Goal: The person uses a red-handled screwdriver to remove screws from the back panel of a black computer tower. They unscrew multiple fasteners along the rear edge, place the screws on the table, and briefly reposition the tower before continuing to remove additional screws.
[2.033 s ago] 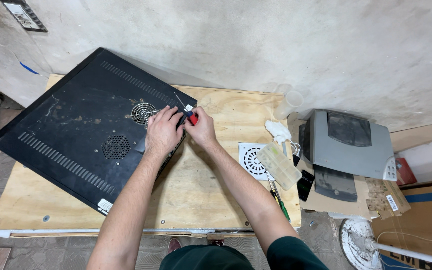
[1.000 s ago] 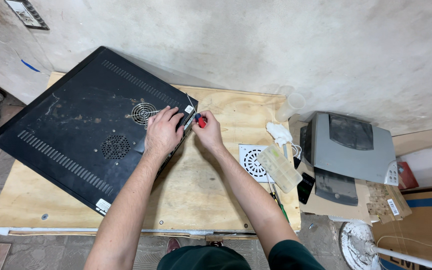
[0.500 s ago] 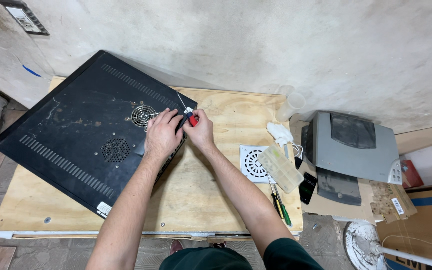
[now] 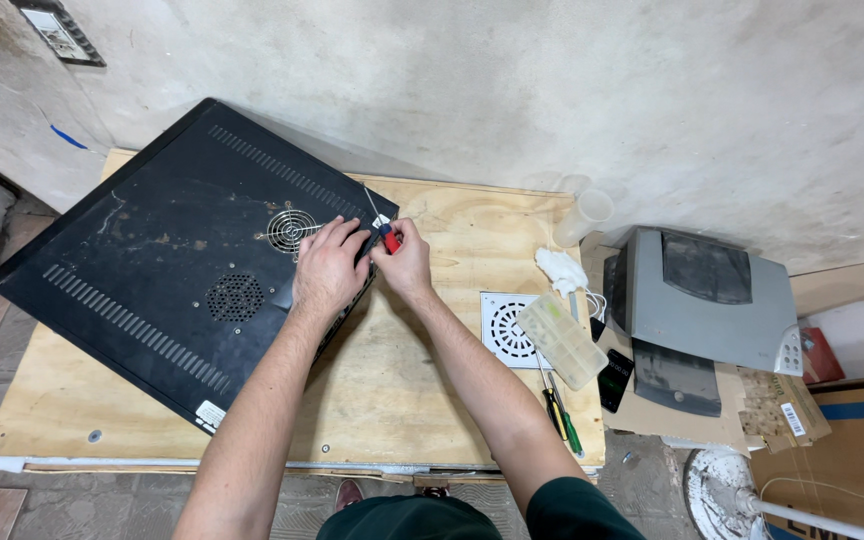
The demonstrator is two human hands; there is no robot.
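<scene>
- Far left of frame: black appliance panel (image 4: pixel 152 270) lies flat and skewed on your plywood bench (image 4: pixel 432 400), one corner overhanging the bench's left edge. It has slotted vents along two sides, a round fan grille (image 4: pixel 292 230) near its right corner and a smaller perforated vent (image 4: pixel 235 297) lower left of that.
- Centre: your left hand (image 4: pixel 327 272) rests palm down on the panel's right corner, fingers curled over the edge just beside the fan grille, pressing on the panel rather than pinching anything.
- Just right of it: your right hand (image 4: pixel 407 262) is closed around the red handle of a screwdriver (image 4: pixel 384 228). The thin shaft points up and left, with the tip at the panel's right corner. Whether the tip sits in a screw cannot be made out.
- The two hands touch at the fingertips, above the panel's corner.
- Right of centre: white square drain grate (image 4: pixel 507 330) flat on the bench, with a clear plastic parts box (image 4: pixel 562 342) lying partly over its right edge.
- Below the box: a green-handled screwdriver (image 4: pixel 564 420) near the bench's right edge.
- Upper right of the bench: a translucent plastic cup (image 4: pixel 584 215) and a crumpled white cloth (image 4: pixel 560 268).
- Right of frame: grey printer (image 4: pixel 707 300) on cardboard, off the bench.
</scene>
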